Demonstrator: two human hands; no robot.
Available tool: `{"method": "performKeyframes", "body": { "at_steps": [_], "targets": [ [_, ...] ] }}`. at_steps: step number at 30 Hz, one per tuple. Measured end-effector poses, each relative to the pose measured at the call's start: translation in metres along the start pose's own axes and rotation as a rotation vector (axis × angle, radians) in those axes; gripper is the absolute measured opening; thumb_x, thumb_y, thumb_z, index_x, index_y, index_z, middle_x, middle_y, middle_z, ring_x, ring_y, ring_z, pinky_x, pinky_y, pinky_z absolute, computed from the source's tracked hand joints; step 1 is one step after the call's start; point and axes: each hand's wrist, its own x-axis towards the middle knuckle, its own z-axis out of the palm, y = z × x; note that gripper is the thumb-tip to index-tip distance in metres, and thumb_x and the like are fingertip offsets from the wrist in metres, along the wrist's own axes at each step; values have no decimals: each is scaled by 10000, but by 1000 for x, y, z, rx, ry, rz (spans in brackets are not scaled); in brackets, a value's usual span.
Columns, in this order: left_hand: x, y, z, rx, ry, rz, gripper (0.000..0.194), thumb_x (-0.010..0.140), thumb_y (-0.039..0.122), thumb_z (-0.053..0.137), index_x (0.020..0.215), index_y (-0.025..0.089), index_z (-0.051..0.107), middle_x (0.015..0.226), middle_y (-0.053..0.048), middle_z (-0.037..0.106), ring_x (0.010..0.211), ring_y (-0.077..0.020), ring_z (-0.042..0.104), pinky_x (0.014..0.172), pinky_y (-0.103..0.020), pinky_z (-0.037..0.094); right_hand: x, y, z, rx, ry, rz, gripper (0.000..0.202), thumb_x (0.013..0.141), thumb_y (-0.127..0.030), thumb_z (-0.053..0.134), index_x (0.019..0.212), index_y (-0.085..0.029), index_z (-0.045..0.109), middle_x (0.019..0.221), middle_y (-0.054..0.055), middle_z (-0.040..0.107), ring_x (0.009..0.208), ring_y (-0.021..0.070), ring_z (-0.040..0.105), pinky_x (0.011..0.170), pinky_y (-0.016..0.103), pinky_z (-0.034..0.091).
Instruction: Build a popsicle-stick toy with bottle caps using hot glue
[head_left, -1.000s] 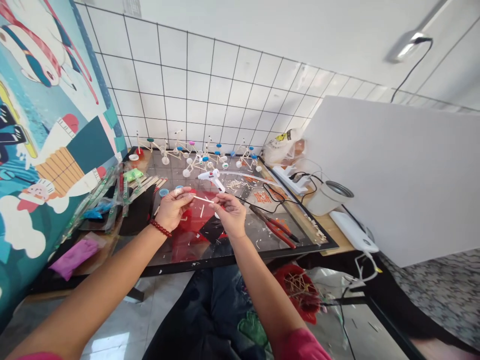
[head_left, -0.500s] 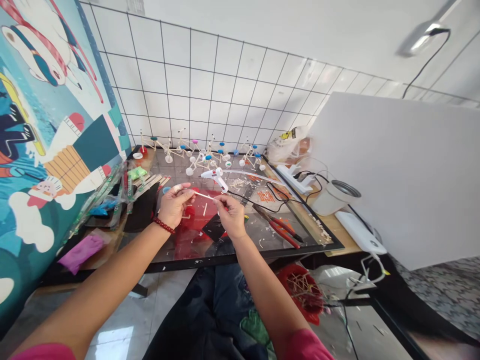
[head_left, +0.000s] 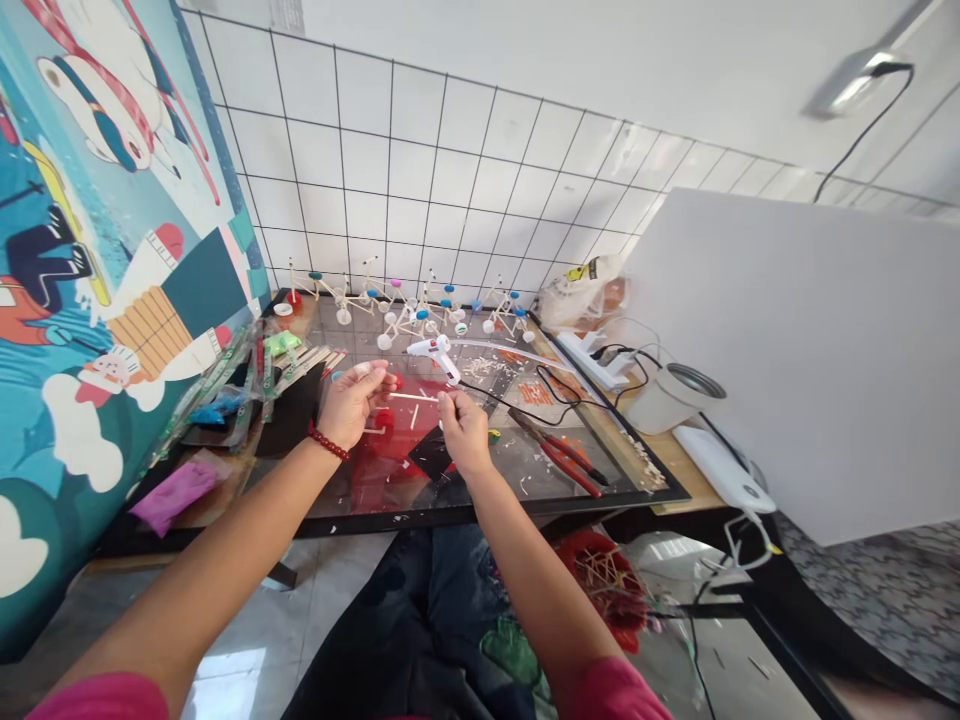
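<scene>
A thin white stick (head_left: 414, 397) runs nearly level between my two hands above the table. My right hand (head_left: 466, 432) pinches its right end between thumb and fingers. My left hand (head_left: 352, 405), with a red bead bracelet on its wrist, has its fingers drawn together by the stick's left end; whether they grip it is hidden. Just beyond lies a white hot glue gun (head_left: 437, 355), its nozzle pointing left. A red round cap with a stick (head_left: 384, 422) lies below the left fingers. A black square piece (head_left: 430, 455) lies near the right hand.
Small stick models with coloured caps (head_left: 420, 312) stand along the back. Red-handled pliers (head_left: 566, 460) and a black cord lie at right, near a power strip (head_left: 592, 360) and white container (head_left: 671, 397). Packaged sticks (head_left: 300, 370) and a purple packet (head_left: 178, 492) are at left.
My hands have drawn slightly apart. More of the stick shows, and its left end now sits lower against the left fingertips. The whole view has shifted a little.
</scene>
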Motion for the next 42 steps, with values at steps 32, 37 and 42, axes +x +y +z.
{"method": "performKeyframes", "body": {
  "at_steps": [32,37,42],
  "targets": [
    [41,46,-42,160,549,476,232,588,129,727,806,150,648,632,40,600,486,-64,535,460,-179,432,-8,-6,-11,-219,-315,-384,207,817,-280,631,622,-219,658,726,11,702,771,182,612,803,349,376],
    [48,60,-65,152,694,460,224,649,110,706,843,160,606,622,57,570,483,-53,526,443,-158,421,-6,0,-14,-270,-31,-316,378,947,-305,501,598,-207,609,674,36,659,748,184,597,768,347,375],
    [49,73,-85,152,782,509,289,693,47,663,942,172,587,677,36,603,518,-61,540,464,-163,439,-5,4,-15,-373,94,-337,327,954,-319,505,681,-211,650,784,53,696,822,204,592,791,360,361]
  ]
}}
